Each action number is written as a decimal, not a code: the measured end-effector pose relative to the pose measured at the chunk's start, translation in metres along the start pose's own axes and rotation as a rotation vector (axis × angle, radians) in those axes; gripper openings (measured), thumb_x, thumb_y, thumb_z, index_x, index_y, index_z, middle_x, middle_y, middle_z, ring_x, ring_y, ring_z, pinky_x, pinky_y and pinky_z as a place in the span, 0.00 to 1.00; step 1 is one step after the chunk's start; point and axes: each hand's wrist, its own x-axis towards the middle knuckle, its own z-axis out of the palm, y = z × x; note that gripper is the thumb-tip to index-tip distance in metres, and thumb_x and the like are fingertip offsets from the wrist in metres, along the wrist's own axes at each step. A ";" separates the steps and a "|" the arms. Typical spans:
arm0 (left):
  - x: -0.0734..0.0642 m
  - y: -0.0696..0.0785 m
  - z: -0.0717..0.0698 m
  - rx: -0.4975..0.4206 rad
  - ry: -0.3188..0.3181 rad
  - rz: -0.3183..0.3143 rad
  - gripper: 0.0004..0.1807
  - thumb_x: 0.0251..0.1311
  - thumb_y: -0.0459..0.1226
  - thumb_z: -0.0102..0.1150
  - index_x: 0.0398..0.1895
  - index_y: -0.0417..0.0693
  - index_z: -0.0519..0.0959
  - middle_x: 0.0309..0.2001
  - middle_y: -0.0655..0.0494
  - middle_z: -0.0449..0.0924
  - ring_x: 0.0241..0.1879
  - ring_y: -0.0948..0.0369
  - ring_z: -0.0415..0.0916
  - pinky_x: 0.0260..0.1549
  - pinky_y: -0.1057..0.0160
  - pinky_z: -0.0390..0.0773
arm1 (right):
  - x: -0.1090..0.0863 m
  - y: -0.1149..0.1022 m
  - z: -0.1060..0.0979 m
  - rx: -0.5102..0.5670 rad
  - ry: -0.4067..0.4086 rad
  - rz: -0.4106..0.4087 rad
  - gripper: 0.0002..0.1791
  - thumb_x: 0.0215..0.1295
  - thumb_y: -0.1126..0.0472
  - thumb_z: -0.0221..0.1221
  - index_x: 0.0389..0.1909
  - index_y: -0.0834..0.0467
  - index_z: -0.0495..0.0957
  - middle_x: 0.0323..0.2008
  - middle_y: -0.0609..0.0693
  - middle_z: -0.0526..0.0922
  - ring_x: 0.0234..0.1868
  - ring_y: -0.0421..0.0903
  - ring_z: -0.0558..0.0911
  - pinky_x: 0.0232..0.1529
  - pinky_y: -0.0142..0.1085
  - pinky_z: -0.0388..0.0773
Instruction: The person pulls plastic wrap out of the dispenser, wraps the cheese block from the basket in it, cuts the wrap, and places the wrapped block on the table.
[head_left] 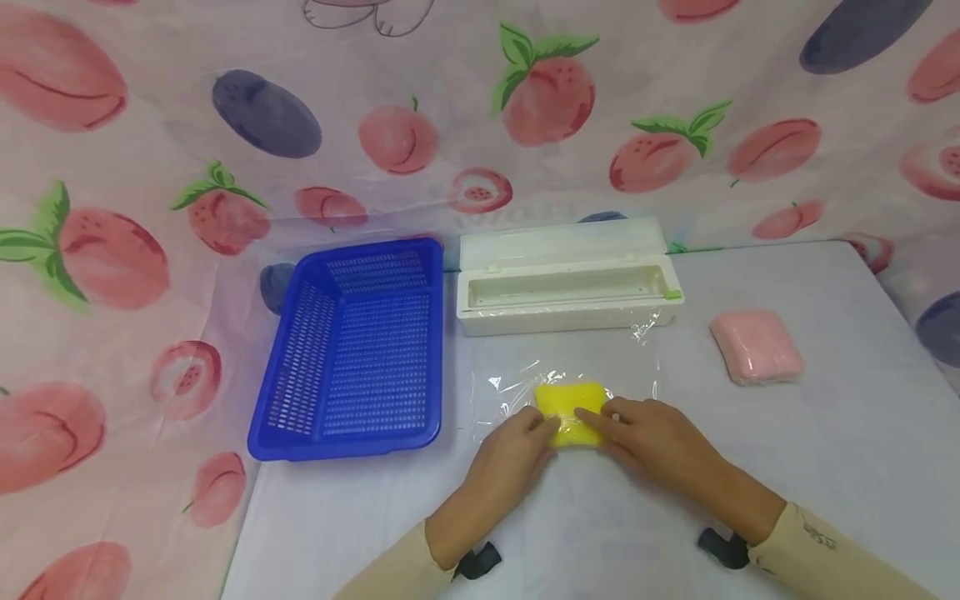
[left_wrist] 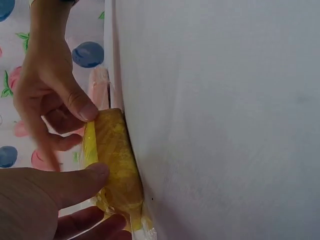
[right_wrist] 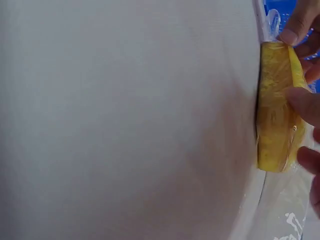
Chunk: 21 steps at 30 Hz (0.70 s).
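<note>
A yellow sponge (head_left: 572, 402) lies on the table with clear cling film (right_wrist: 280, 117) over its near face. More of the film spreads flat and shiny behind it. My left hand (head_left: 504, 454) holds the sponge's left end, thumb (left_wrist: 82, 182) against the near face and fingers curled beside it. From the right, my right hand (head_left: 656, 433) presses the sponge's upper edge with its thumb (right_wrist: 302, 102). Its other fingers stand loosely apart, partly blurred in the left wrist view. Whether they pinch any film is hard to see.
Behind the sponge stands a white cling film dispenser box (head_left: 562, 321) with its lid raised and a green slider at its right end. A blue perforated basket (head_left: 433, 358) sits to the left. On the right lies a pink film-wrapped block (head_left: 757, 346). Patterned cloth (head_left: 420, 67) hangs behind.
</note>
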 end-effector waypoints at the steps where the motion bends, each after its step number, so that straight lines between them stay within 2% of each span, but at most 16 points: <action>1: 0.000 0.000 0.001 0.000 0.005 0.001 0.20 0.58 0.41 0.74 0.54 0.52 0.84 0.43 0.58 0.80 0.37 0.64 0.78 0.36 0.72 0.80 | -0.001 0.001 0.001 -0.009 0.003 -0.029 0.33 0.51 0.61 0.76 0.62 0.45 0.81 0.38 0.41 0.81 0.31 0.39 0.74 0.32 0.31 0.77; 4: 0.001 -0.001 0.002 0.023 0.014 0.011 0.19 0.58 0.41 0.74 0.53 0.53 0.85 0.42 0.58 0.80 0.35 0.65 0.77 0.34 0.74 0.78 | -0.004 0.003 0.004 -0.044 -0.003 -0.109 0.35 0.49 0.66 0.74 0.61 0.46 0.80 0.38 0.42 0.81 0.33 0.40 0.75 0.33 0.32 0.77; 6: 0.001 -0.002 0.002 0.047 0.020 0.016 0.19 0.58 0.41 0.74 0.53 0.53 0.85 0.41 0.59 0.80 0.34 0.65 0.76 0.32 0.73 0.77 | -0.005 0.005 0.005 -0.059 -0.017 -0.126 0.35 0.48 0.69 0.74 0.60 0.46 0.82 0.41 0.44 0.82 0.35 0.41 0.77 0.35 0.33 0.80; 10: 0.000 -0.001 0.003 0.046 0.018 0.001 0.22 0.59 0.42 0.73 0.58 0.56 0.84 0.40 0.60 0.80 0.34 0.64 0.75 0.31 0.73 0.76 | -0.007 0.005 0.006 -0.052 -0.038 -0.034 0.31 0.51 0.64 0.76 0.59 0.44 0.84 0.42 0.44 0.84 0.36 0.41 0.80 0.36 0.35 0.83; 11: 0.001 -0.001 0.004 0.007 0.008 -0.028 0.18 0.62 0.43 0.70 0.56 0.56 0.84 0.38 0.60 0.80 0.32 0.65 0.74 0.29 0.73 0.74 | -0.008 0.005 0.006 -0.049 -0.043 -0.010 0.31 0.51 0.63 0.76 0.59 0.43 0.84 0.41 0.44 0.84 0.35 0.41 0.80 0.35 0.34 0.83; 14: 0.002 0.000 0.004 0.022 -0.049 -0.026 0.20 0.69 0.43 0.63 0.64 0.59 0.80 0.39 0.60 0.78 0.32 0.65 0.71 0.28 0.74 0.71 | -0.009 0.004 0.005 -0.046 -0.061 0.045 0.31 0.52 0.58 0.77 0.60 0.42 0.83 0.40 0.43 0.84 0.33 0.40 0.78 0.34 0.33 0.82; 17: 0.003 0.001 0.005 0.093 -0.087 0.004 0.21 0.73 0.43 0.58 0.68 0.60 0.77 0.40 0.58 0.76 0.32 0.64 0.69 0.25 0.72 0.68 | -0.010 0.003 0.005 -0.060 -0.098 0.081 0.34 0.52 0.56 0.77 0.63 0.43 0.81 0.40 0.45 0.84 0.32 0.40 0.78 0.33 0.33 0.81; 18: 0.002 0.001 0.005 0.144 -0.084 0.033 0.25 0.71 0.42 0.60 0.70 0.62 0.75 0.42 0.57 0.76 0.33 0.63 0.70 0.26 0.72 0.69 | -0.011 0.003 0.005 -0.062 -0.111 0.095 0.34 0.52 0.55 0.77 0.63 0.43 0.81 0.40 0.45 0.83 0.31 0.40 0.77 0.32 0.32 0.80; 21: 0.000 0.002 0.005 0.158 -0.069 0.008 0.24 0.70 0.42 0.63 0.68 0.57 0.77 0.42 0.57 0.76 0.33 0.62 0.71 0.25 0.71 0.70 | -0.012 0.001 0.003 -0.072 -0.129 0.145 0.33 0.53 0.54 0.76 0.63 0.46 0.81 0.38 0.45 0.84 0.29 0.40 0.76 0.30 0.32 0.79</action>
